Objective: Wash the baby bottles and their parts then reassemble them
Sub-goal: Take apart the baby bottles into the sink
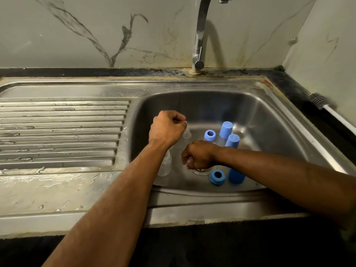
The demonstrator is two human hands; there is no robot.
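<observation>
Clearly we are at the very start — the parts lie loose in the sink (269, 112), and no water runs from the tap (200, 35). Starting at the left, the ribbed draining surface (63, 130) is wet and bare. Our left hand (167, 128) is curled, pinching a clear teat (186, 133) by its tip over the basin. Below its wrist stands a clear bottle (165, 164), upright near the left wall. Our right hand (198, 155) is curled too, over the drain; something pale shows at its fingers, though we cannot tell what it holds. Right of it lie two blue rings (217, 177) and three blue caps (226, 130). Next, we judge, comes turning on the water and fetching the brush (319, 102) — far right.
</observation>
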